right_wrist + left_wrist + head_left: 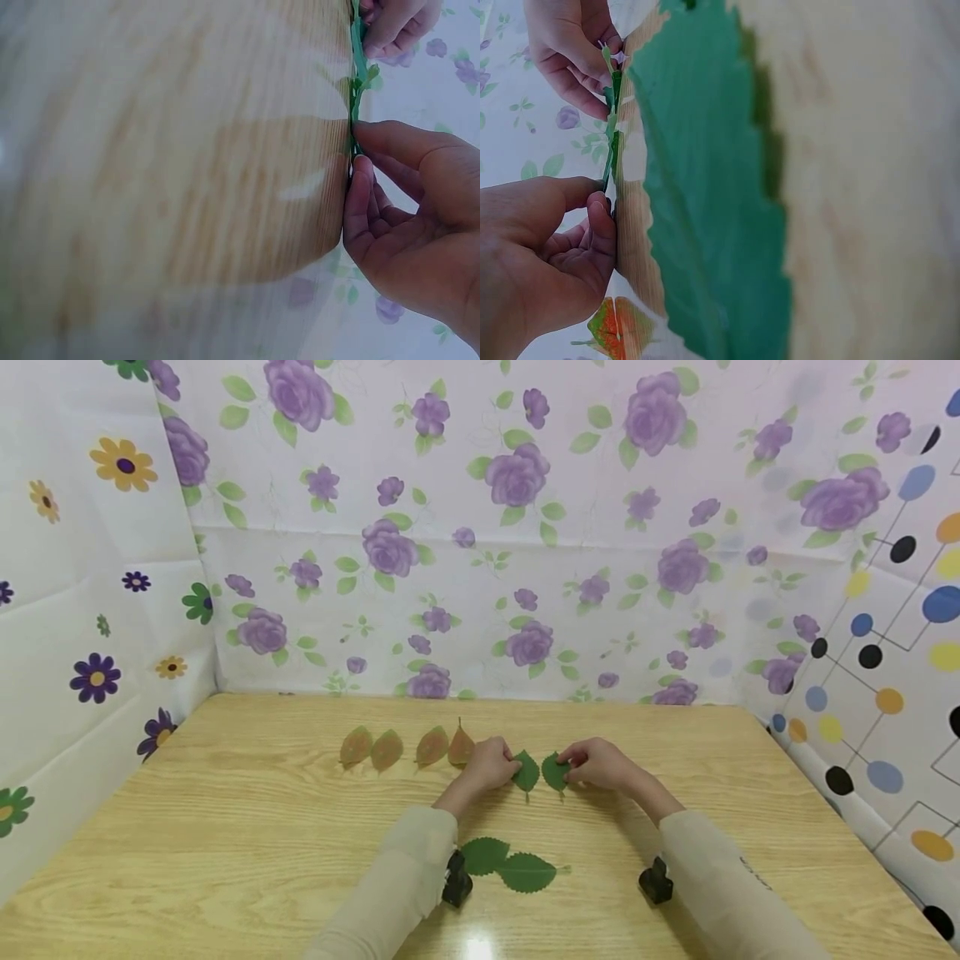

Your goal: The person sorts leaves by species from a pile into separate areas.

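Note:
My left hand [489,763] pinches the left edge of a green toothed leaf [528,773] between thumb and finger. Beside it, a second green leaf [553,772] has its right edge pinched by my right hand [600,763]. Both leaves lie at the table surface with their stems toward me, a narrow gap between them. In the left wrist view, thumb and fingertip of the left hand [547,255] meet at the leaf's edge. The right wrist view has the right hand [420,210] low at the tabletop, its thumb over the leaf.
Several reddish-green leaves [387,750] form a row left of my hands, the last partly behind the left hand. Closer to me, two green leaves [527,872] lie end to end between my forearms. Patterned cloth [480,610] borders the wooden table [225,827] at back and sides.

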Tool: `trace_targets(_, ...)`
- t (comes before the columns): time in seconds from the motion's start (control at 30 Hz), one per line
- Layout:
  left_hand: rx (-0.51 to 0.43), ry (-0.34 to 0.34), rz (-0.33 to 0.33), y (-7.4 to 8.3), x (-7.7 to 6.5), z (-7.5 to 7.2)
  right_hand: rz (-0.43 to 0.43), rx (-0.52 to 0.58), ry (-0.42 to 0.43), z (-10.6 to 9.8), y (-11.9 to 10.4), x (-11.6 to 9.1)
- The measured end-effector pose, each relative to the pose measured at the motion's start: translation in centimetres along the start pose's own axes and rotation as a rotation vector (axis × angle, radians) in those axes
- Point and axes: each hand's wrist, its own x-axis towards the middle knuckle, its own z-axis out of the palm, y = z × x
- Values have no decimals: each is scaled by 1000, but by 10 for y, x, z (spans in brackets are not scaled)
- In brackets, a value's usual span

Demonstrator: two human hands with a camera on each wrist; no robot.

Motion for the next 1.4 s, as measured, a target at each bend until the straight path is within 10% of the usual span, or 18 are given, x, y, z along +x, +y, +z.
trace_targets(1.4, -243, -10, -67, -10, 4, 0, -10, -64, -8, -2, -3, -6)
